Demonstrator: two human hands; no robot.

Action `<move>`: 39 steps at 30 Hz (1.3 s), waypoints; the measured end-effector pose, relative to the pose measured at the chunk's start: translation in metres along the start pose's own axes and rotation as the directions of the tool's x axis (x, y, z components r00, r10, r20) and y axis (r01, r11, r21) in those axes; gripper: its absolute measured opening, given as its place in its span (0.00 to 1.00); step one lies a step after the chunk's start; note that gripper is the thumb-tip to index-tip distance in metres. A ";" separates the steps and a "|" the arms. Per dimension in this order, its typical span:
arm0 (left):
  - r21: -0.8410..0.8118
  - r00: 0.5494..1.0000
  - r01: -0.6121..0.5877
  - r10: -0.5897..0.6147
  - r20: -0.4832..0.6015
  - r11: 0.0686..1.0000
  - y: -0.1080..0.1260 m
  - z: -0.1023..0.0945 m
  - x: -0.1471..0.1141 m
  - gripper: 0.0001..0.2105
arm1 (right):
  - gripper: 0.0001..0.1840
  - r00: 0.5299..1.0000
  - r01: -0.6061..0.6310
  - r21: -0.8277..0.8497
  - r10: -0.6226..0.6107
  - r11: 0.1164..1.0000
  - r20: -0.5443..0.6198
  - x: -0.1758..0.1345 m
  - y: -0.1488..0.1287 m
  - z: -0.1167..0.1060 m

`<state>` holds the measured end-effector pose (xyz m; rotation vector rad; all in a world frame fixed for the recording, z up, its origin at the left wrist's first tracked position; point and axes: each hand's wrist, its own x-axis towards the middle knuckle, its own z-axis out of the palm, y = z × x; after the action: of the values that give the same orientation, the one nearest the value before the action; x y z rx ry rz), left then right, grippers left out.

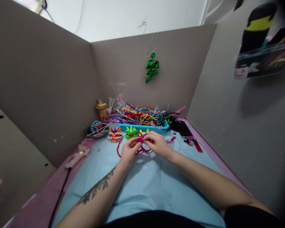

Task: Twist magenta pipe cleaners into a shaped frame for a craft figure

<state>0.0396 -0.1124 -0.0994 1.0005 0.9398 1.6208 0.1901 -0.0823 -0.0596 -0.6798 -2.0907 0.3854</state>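
Note:
Both my hands meet over the middle of the blue table cover. My left hand point(130, 150) pinches a magenta pipe cleaner point(146, 150) between thumb and fingertips. Opposite it, my right hand point(158, 144) has its fingers closed on the same pipe cleaner, which is bent into loops. A red length point(118, 148) curves out to the left of my left hand. Just beyond my hands sit an orange and white pipe cleaner figure point(115, 135) and a green one point(131, 133). Behind my fingers, a yellow figure point(144, 130) is partly hidden.
A blue tray point(166, 126) heaped with many-coloured pipe cleaners stands at the back. On the left are a glue gun point(78, 155) and a round bowl point(97, 134). A black flat item point(184, 128) and a red strip point(198, 146) lie right. Grey partitions point(123, 72) enclose the table.

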 end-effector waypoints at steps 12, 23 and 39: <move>0.180 0.996 -0.091 0.086 0.036 0.979 -0.002 -0.001 -0.004 0.10 | 0.05 0.999 -0.018 -0.017 0.019 1.000 0.027 -0.002 -0.004 0.002; 0.320 0.975 -0.221 0.212 0.065 0.921 -0.005 -0.003 -0.006 0.08 | 0.06 0.999 -0.019 -0.030 0.020 0.999 0.050 -0.001 0.000 0.006; 0.401 0.960 -0.281 0.260 0.108 0.872 0.000 -0.003 -0.008 0.09 | 0.09 0.995 -0.074 -0.003 0.074 0.997 0.070 0.001 0.006 0.009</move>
<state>0.0382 -0.1206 -0.1019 1.5160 1.1789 1.6471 0.1842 -0.0771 -0.0672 -0.7557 -2.1364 0.4562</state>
